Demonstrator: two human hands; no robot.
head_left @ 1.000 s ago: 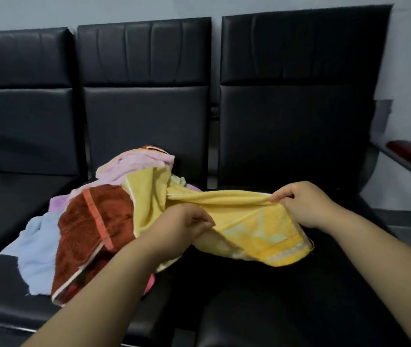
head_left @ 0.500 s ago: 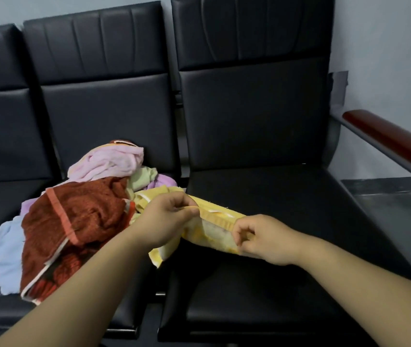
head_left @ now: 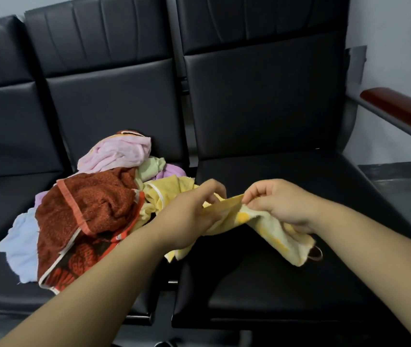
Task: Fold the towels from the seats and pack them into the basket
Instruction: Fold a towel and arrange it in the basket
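Now: both hands on the yellow towel, edge drawn out, no fold started.

Seats first: the black seat under our hands is bare and gives a flat bed; the towel pile sits off to the side of our left hand, rust-red one on top. The yellow towel hangs between the hands, its far end trailing back toward the pile, its near end drooping below our right hand. Left hand closed round a bunched stretch; right hand pinching the hem between thumb and fingertips. We judge it best to work along the hem to a true corner each side, pull taut, lay flat, then halve. Basket not in sight.
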